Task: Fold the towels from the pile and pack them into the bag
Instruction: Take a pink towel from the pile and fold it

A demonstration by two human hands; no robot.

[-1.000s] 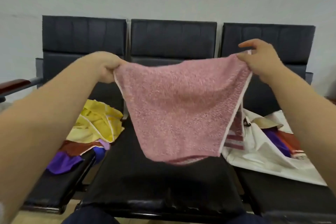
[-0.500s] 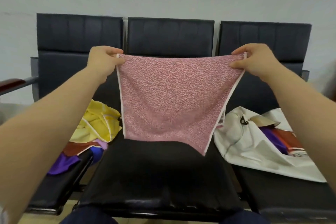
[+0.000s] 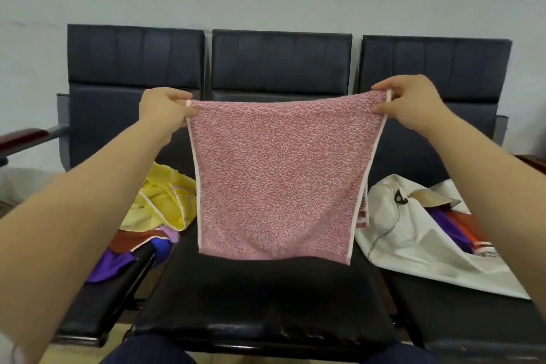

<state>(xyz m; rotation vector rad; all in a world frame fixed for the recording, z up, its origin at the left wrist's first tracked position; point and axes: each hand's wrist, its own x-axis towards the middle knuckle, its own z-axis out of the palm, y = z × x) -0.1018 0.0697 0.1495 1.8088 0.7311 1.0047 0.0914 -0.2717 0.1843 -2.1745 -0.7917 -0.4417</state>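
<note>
A pink towel (image 3: pixel 280 174) with pale edging hangs spread in the air above the middle seat. My left hand (image 3: pixel 164 109) pinches its upper left corner and my right hand (image 3: pixel 409 100) pinches its upper right corner. The towel looks doubled, with a second layer showing at its lower right edge. On the left seat lies the pile of towels (image 3: pixel 153 216): yellow on top, brown, lilac and purple beneath. A white bag (image 3: pixel 413 239) lies open on the right seat, with purple and orange cloth inside it.
Three black padded seats (image 3: pixel 260 298) joined in a row stand against a pale wall. A wooden armrest (image 3: pixel 26 136) juts out at the far left. My dark trouser knees show at the bottom edge.
The towel swung up and settled, and now hangs straight with a level bottom edge. Both hands stayed at the top corners, drawn slightly apart. The view shifted a little.
</note>
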